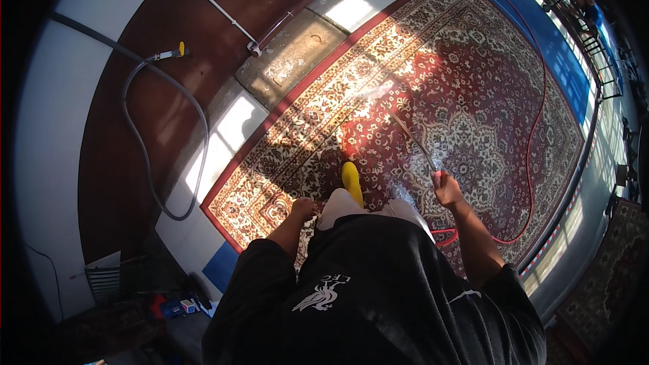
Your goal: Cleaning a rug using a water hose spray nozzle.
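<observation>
Right hand [447, 190] clenched round wand [414, 138] right of centre, left hand [303, 209] curled, contents unclear on my feed; I reckon red hose [544, 84], frame right, could trip yellow boot [351, 181] if dragged

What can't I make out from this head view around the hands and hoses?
In the head view:
Left hand: too shadowed and small to tell its grip.
Wand: far tip too faint against the carpet.
Red hose: a stretch hidden behind the right forearm.
Grey hose: far end cut off by the dark rim.
</observation>
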`<state>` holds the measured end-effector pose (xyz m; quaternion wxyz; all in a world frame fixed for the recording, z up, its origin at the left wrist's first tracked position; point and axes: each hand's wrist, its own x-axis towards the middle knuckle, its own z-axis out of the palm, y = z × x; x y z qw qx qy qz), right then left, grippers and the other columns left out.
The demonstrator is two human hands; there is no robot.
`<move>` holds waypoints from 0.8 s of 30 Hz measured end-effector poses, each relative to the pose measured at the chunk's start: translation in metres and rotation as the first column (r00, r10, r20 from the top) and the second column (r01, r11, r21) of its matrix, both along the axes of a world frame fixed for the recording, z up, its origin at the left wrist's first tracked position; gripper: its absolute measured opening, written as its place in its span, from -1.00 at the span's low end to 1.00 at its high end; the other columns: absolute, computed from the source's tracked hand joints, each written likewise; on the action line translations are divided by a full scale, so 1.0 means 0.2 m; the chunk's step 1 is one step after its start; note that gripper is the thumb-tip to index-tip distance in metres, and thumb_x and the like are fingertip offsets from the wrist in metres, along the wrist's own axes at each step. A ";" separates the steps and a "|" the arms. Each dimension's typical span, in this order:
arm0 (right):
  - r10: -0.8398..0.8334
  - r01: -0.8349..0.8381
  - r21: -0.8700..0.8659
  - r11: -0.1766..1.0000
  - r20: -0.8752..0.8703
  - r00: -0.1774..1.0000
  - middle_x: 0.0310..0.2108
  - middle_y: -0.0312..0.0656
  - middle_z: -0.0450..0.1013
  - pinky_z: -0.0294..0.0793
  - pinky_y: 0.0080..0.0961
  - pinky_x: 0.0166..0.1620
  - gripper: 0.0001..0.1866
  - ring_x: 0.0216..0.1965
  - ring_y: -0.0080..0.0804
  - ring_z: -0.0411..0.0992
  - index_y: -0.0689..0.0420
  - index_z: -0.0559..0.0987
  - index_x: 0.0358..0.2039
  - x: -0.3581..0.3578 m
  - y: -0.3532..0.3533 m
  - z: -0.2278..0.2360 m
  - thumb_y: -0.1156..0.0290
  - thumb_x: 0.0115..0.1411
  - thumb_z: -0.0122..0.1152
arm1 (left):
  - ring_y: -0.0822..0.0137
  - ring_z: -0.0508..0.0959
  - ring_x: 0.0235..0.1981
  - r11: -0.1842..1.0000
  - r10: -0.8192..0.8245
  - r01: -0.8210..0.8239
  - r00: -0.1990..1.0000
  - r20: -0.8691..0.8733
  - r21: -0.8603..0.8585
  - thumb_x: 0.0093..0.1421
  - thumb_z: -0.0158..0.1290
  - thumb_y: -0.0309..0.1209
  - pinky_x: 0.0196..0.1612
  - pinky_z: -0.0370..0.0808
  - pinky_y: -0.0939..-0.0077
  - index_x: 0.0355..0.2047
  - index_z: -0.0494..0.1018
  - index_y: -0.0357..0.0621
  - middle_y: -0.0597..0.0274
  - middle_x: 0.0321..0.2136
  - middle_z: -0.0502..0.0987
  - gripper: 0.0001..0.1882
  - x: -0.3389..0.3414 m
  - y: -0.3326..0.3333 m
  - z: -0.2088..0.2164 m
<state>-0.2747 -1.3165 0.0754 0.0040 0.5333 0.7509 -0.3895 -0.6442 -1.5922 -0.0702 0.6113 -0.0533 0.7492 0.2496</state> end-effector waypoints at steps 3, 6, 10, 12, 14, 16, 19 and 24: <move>0.015 -0.013 -0.073 0.997 0.026 1.000 -0.41 0.13 0.45 0.37 -0.18 -0.23 -0.56 -0.27 0.15 0.40 0.25 0.42 -0.34 -0.20 0.15 -0.02 0.06 0.24 -0.13 | 0.27 0.55 -0.50 0.999 0.013 -0.011 0.998 -0.053 0.032 0.20 -0.12 -0.22 -0.43 0.52 0.34 -0.16 0.33 -0.06 0.15 -0.45 0.49 -0.73 -0.13 0.08 0.01; -0.005 0.006 -0.003 1.000 0.070 0.998 -0.39 0.08 0.46 0.38 -0.20 -0.22 -0.57 -0.25 0.12 0.40 0.21 0.45 -0.35 -0.28 0.25 -0.14 0.05 0.24 -0.12 | 0.28 0.55 -0.44 0.996 -0.008 0.016 0.995 -0.097 0.085 0.20 -0.11 -0.17 -0.41 0.51 0.35 -0.06 0.31 -0.07 0.16 -0.44 0.49 -0.64 -0.20 0.21 0.07; 0.026 -0.023 -0.042 0.999 0.077 0.997 -0.34 0.13 0.45 0.37 -0.18 -0.17 -0.55 -0.19 0.10 0.39 0.22 0.46 -0.30 -0.41 0.44 -0.22 0.04 0.23 -0.12 | 0.31 0.54 -0.43 0.994 0.027 -0.016 0.995 -0.097 0.111 0.21 -0.14 -0.18 -0.39 0.50 0.35 -0.04 0.29 -0.06 0.19 -0.44 0.50 -0.64 -0.25 0.28 0.10; -0.005 0.006 -0.056 0.998 0.023 1.000 -0.33 0.14 0.45 0.38 -0.18 -0.17 -0.54 -0.18 0.10 0.39 0.24 0.46 -0.30 -0.51 0.52 -0.20 0.03 0.23 -0.12 | 0.36 0.52 -0.53 0.984 0.156 -0.146 0.984 -0.090 0.104 0.19 -0.09 -0.20 -0.49 0.47 0.41 -0.10 0.35 -0.11 0.21 -0.51 0.49 -0.66 -0.26 0.28 0.11; 0.024 -0.020 -0.078 0.997 0.046 0.999 -0.32 0.14 0.45 0.38 -0.18 -0.16 -0.54 -0.17 0.10 0.39 0.23 0.46 -0.29 -0.58 0.64 -0.23 0.03 0.23 -0.13 | 0.34 0.52 -0.55 0.982 0.182 -0.177 0.980 -0.084 0.062 0.20 -0.12 -0.21 -0.55 0.46 0.41 -0.20 0.35 -0.13 0.20 -0.51 0.47 -0.72 -0.25 0.28 0.14; 0.044 -0.044 0.000 0.999 -0.045 0.998 -0.48 0.14 0.39 0.31 -0.19 -0.33 -0.56 -0.37 0.18 0.33 0.23 0.43 -0.42 -0.63 0.73 -0.26 0.07 0.26 -0.16 | 0.33 0.52 -0.56 0.979 0.201 -0.201 0.977 -0.072 0.017 0.22 -0.15 -0.24 -0.57 0.45 0.43 -0.25 0.35 -0.14 0.19 -0.53 0.46 -0.76 -0.25 0.31 0.19; 0.105 -0.106 -0.005 0.994 -0.024 0.994 -0.46 0.14 0.40 0.31 -0.18 -0.33 -0.59 -0.35 0.18 0.34 0.22 0.44 -0.41 -0.70 0.94 -0.37 0.09 0.25 -0.15 | 0.30 0.50 -0.59 0.979 0.203 -0.203 0.979 0.002 0.005 0.24 -0.16 -0.24 -0.60 0.44 0.42 -0.21 0.33 -0.11 0.14 -0.54 0.45 -0.76 -0.28 0.28 0.17; 0.199 -0.199 -0.032 0.980 -0.006 0.980 -0.41 0.09 0.42 0.34 -0.17 -0.30 -0.63 -0.28 0.12 0.38 0.18 0.46 -0.38 -0.81 1.26 -0.49 0.12 0.22 -0.13 | 0.26 0.53 -0.55 0.966 0.237 -0.243 0.969 -0.067 -0.090 0.23 -0.15 -0.22 -0.56 0.46 0.39 -0.11 0.30 -0.09 0.11 -0.47 0.48 -0.70 -0.24 0.51 0.28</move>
